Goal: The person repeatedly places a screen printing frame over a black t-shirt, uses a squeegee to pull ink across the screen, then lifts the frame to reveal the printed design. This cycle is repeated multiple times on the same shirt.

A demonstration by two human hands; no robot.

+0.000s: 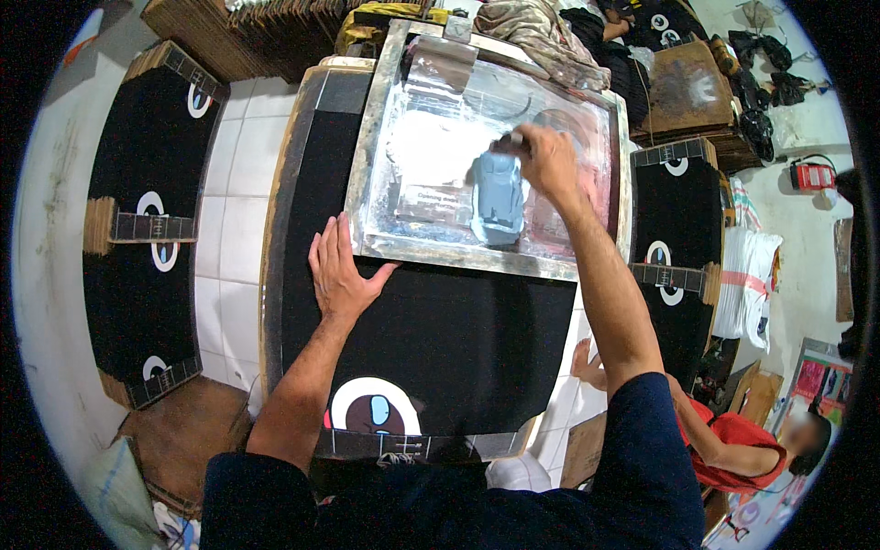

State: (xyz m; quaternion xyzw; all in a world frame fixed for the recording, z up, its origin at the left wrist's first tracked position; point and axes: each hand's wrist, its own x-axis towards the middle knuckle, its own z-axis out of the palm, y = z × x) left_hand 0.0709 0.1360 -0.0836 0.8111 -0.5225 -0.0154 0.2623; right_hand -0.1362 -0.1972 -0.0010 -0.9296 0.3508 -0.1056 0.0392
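A printing screen [467,264] in a worn, ink-stained frame lies over the far part of black fabric [458,330] stretched on a board. Light-blue ink [498,197] covers a shape in the middle of its mesh. My right hand [550,160] is closed above that blue patch on a small dark tool [507,143], apparently a squeegee; it is blurred and mostly hidden by the fingers. My left hand [344,280] lies flat with fingers apart on the black fabric, by the frame's near left corner, thumb along its near edge. A round white-and-brown print [374,410] shows at the fabric's near end.
More boards with black fabric and round prints stand on the left [142,284] and right [674,215]. Crumpled cloth [541,37] lies behind the frame. A person in red [742,449] sits at the lower right. White tiles [234,220] run between the boards.
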